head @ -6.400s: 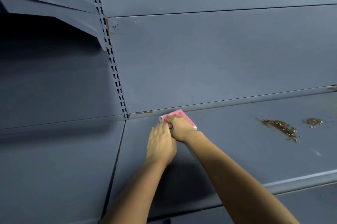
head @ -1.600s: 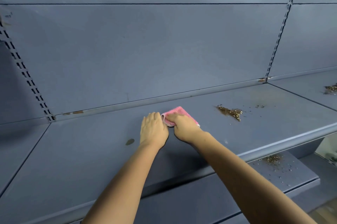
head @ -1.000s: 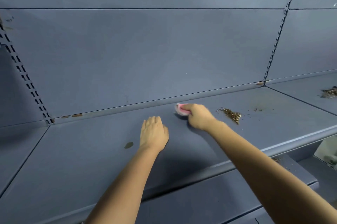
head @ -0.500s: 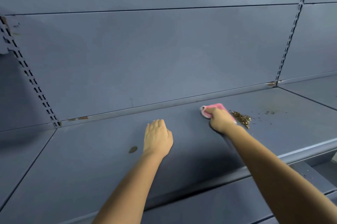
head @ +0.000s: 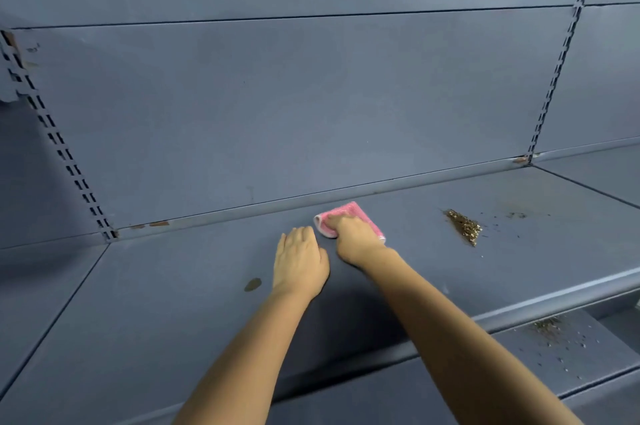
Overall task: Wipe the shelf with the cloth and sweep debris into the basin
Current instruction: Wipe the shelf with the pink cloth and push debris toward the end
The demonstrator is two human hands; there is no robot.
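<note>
1. The right hand [head: 353, 239] is curled down on the pink cloth [head: 349, 217], pinching it against the blue shelf [head: 173, 303] near the back wall.
2. The left hand [head: 299, 263] lies flat on the shelf just beside it, fingers together, holding nothing.
3. A pile of brown crumbs [head: 464, 226] sits off to the right, apart from the cloth. A small dark spot [head: 252, 284] is left of the left hand.
4. I see no basin here.
5. To wipe well, I think the cloth should stay flat and pressed down, going slowly toward the crumbs so they bunch up and do not scatter.
6. More crumbs lie on the lower shelf [head: 554, 341].
</note>
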